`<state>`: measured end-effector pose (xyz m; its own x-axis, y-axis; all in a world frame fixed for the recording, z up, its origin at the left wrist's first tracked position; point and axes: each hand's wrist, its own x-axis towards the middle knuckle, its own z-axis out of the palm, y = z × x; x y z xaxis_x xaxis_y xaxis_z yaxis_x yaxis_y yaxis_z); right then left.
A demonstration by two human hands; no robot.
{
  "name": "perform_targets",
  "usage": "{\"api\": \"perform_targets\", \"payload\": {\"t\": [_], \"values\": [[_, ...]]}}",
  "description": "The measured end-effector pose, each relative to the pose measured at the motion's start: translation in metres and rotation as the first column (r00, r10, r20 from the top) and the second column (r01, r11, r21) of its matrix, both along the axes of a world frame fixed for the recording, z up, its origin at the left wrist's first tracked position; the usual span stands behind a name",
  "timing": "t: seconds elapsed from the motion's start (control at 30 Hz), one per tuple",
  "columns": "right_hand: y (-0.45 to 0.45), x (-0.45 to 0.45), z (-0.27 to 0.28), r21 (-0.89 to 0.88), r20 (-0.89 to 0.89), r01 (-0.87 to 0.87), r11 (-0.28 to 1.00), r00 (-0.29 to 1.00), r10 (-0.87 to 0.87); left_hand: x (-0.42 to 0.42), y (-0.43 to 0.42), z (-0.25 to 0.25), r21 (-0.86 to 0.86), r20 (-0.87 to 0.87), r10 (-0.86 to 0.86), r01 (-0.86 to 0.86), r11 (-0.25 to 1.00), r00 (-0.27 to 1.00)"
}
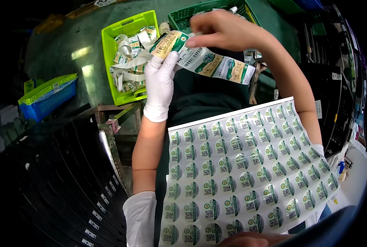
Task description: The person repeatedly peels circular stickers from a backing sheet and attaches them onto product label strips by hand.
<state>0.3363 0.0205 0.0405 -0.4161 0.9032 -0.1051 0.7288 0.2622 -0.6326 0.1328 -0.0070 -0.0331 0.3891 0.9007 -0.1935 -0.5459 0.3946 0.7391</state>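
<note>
My left hand (161, 84), in a white glove, is closed on a strip of printed labels (210, 64) in green, gold and white, with barcodes on it. The strip trails off to the right; its white tail runs back toward a lime-green basket. Just above the strip is my bare right hand (222, 31), slightly blurred, its fingers bent and its thumb apart from them at the label's edge. I see nothing held in it. A large sheet of round QR-code stickers (241, 164) lies across my lap and front, several rows of green and silver circles on white backing.
The lime-green basket (106, 61) holds a tangle of label strips. A dark green crate (183, 14) stands behind my right hand. Blue and green baskets (47, 101) are at the left. Black crates (68, 181) fill the lower left; more black crates (331, 90) stand at the right.
</note>
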Motion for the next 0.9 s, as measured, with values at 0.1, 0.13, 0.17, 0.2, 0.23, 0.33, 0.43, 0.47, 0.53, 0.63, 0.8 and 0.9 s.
{"api": "perform_targets", "payload": {"t": [0.1,0.13,0.17,0.2,0.23,0.33,0.43,0.47,0.53,0.63,0.8,0.9], "values": [[0.006,-0.019,0.003,-0.092,-0.231,-0.043,0.995,0.973,0.021,0.003,0.003,0.009,0.019,0.22,-0.01,0.006,1.0,0.975],[0.01,-0.024,0.005,-0.127,-0.23,-0.006,0.992,0.973,-0.023,0.005,-0.002,0.001,-0.061,0.267,-0.054,0.073,0.995,0.962],[0.013,-0.027,0.008,-0.159,-0.228,0.032,0.987,0.971,-0.068,0.01,-0.009,-0.007,-0.134,0.318,-0.095,0.144,0.981,0.943],[0.015,-0.026,0.013,-0.169,-0.21,0.079,0.983,0.971,-0.114,0.017,-0.016,-0.006,-0.128,0.13,-0.221,0.238,0.963,0.966],[0.017,-0.025,0.02,-0.177,-0.19,0.124,0.976,0.969,-0.157,0.026,-0.022,-0.009,-0.116,0.098,-0.261,0.272,0.955,0.96],[0.014,-0.009,0.025,0.033,-0.089,0.307,0.951,0.949,-0.303,0.031,-0.017,-0.014,-0.166,0.183,-0.188,0.219,0.961,0.965],[0.004,0.013,0.026,0.05,-0.002,0.166,0.985,0.986,-0.166,0.015,0.004,-0.018,-0.162,0.127,-0.124,0.144,0.976,0.984],[-0.003,0.014,0.018,0.116,0.039,0.082,0.99,0.995,-0.087,0.012,0.008,-0.016,-0.172,0.119,-0.113,0.133,0.976,0.986],[-0.015,0.013,0.009,0.199,0.173,-0.054,0.978,0.985,0.019,0.009,0.01,-0.016,-0.201,0.104,-0.104,0.123,0.972,0.989],[-0.023,0.002,0.009,0.202,0.31,-0.105,0.974,0.95,0.038,0.012,0.009,-0.009,-0.194,0.072,-0.076,0.089,0.977,0.994],[-0.02,-0.007,0.004,0.224,0.412,-0.166,0.96,0.909,0.061,0.012,0.006,-0.011,-0.183,0.046,-0.092,0.099,0.978,0.995],[-0.012,-0.008,0.002,0.156,0.474,-0.13,0.979,0.88,0.041,0.012,0.006,-0.012,-0.163,0.081,-0.102,0.114,0.98,0.992]]}}
